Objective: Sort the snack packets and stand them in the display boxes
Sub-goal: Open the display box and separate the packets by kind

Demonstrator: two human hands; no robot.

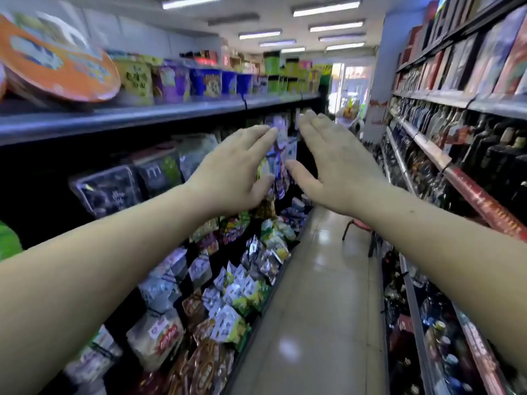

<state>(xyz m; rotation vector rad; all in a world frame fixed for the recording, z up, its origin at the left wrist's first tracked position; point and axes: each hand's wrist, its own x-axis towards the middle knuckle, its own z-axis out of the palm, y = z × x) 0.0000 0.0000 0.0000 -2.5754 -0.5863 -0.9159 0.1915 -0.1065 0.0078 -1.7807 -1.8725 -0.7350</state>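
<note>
Both hands are stretched forward with fingers straight and close together, holding nothing: the left hand is in front of the shelved goods, the right hand near it. Snack packets crowd the lower shelves (many leaning or heaped), so sorting seems barely begun. Through the blur, I cannot make out any display boxes.

Narrow shop aisle, glossy pale tiled floor, long grey shelf left of the floor, bottle-lined shelving right of it, fluorescent tube lights above it, bright daylit doorway at its far end.
</note>
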